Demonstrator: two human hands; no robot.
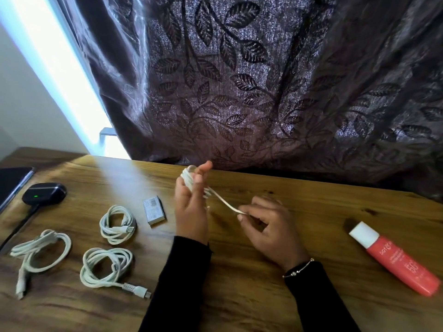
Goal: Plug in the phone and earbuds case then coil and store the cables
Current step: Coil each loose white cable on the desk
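Winding round the fingers of the left hand [190, 207] is a thin white cable [223, 202], its turns bunched into a small pale bundle near the fingertips while a free length runs down and to the right into the right hand [268, 226]. The left fingers stand nearly straight with the loops wrapped about them; the right thumb and forefinger pinch the cable's loose end, and the other right fingers curl loosely. Both wrists wear black sleeves, and a fine bracelet [298, 268] crosses the right one. All this is held just above a wooden table [239, 295] with a dark, streaked grain, set against a dark curtain [263, 80] patterned with leaves; a bright strip of window [60, 68] shows at the left. Three more white cables lie coiled on the table's left part: one at the far left [40, 252], one nearer the front [107, 267] and one behind it [117, 224], making four white cables counted in all. One dark earbuds case [44, 193] shows a green light, with a dark cord leading from it, and one dark phone [13, 182] lies at the left edge. One small grey box [154, 210] lies beside the left hand, and one coral tube with a white cap [393, 258] lies at the right.
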